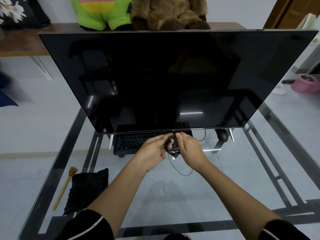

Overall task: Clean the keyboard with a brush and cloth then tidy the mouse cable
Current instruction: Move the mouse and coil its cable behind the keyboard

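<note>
My left hand [153, 149] and my right hand [189, 148] hold a coil of black mouse cable [170, 144] between them, above the right end of the black keyboard [135, 140]. A loose loop of the cable [181, 170] and its plug end hang down onto the glass. The black mouse [223, 135] lies to the right, under the screen's edge. A brush with a pale wooden handle [63, 188] and a black cloth [86, 189] lie on the glass at the near left.
A large dark monitor [173, 80] stands on the glass table [233, 179] and overhangs the keyboard. Plush toys sit on a wooden shelf behind it. A pink bowl [305, 85] rests on the floor at the right.
</note>
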